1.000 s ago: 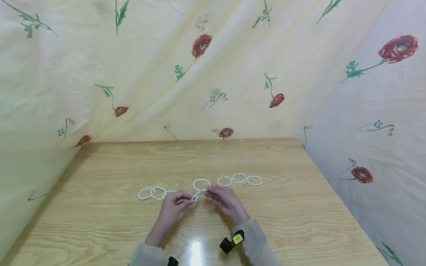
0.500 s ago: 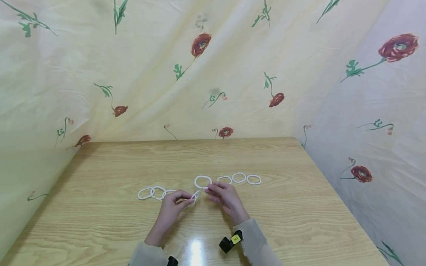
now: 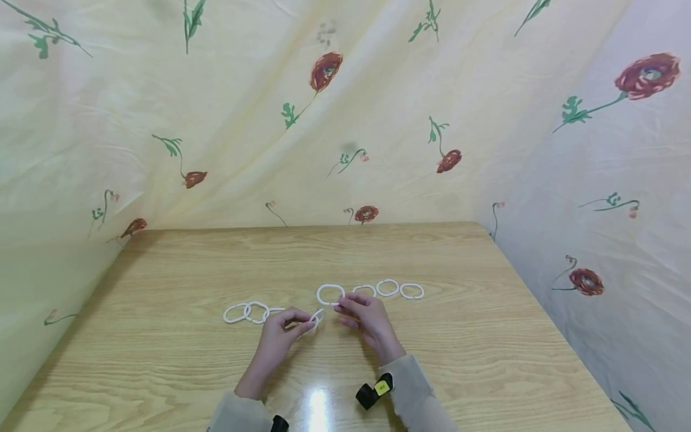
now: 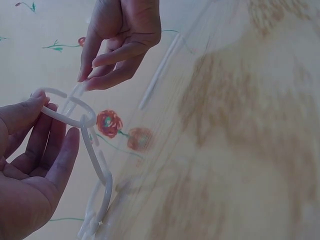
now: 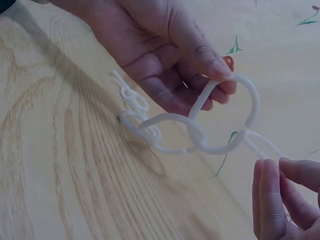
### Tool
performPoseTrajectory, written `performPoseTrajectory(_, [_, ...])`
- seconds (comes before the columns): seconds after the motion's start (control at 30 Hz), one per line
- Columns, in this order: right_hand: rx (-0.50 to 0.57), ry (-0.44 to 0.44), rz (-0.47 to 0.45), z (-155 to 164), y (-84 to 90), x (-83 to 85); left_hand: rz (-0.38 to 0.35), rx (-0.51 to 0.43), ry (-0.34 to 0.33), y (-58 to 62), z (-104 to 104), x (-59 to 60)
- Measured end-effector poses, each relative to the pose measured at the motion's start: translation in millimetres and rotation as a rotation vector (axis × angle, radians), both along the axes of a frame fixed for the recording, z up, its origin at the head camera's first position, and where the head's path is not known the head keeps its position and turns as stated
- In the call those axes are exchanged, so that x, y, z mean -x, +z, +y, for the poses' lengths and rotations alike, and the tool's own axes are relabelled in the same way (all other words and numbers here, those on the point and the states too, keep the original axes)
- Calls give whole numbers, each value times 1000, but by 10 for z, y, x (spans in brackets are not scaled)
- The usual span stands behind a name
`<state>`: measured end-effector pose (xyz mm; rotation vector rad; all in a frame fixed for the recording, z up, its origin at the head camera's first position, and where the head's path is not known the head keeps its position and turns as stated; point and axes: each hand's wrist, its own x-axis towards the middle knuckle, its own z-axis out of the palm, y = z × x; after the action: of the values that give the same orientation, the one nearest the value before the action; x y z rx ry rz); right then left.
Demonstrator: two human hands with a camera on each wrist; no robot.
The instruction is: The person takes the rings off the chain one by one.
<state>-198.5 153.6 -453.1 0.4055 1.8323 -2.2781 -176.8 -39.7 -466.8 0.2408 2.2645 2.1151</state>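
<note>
You face a light wooden bench [image 3: 189, 360] with a glare spot on its near edge. Cream cloth [image 3: 243, 120] printed with red flowers hangs behind and to either side.

I work in a makeshift booth rather than a furnished room: cream flowered cloth [image 3: 335, 120] is draped along the far and right edges of my wood-grain surface [image 3: 459, 360].

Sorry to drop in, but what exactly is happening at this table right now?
A person is joining white plastic rings into a chain on a wooden table. The left hand pinches the end ring of the chain, while the right hand holds a further ring against it. Three loose rings lie in a row to the right.
</note>
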Motion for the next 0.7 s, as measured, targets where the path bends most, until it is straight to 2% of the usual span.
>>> performPoseTrajectory(0.17, [-14,-22,2,-4,1,5,-9,-14,-11,2,3,7])
performPoseTrajectory(0.7, [-71,-37,15,2,0,-1,-38,25,-27,-17,-10,19])
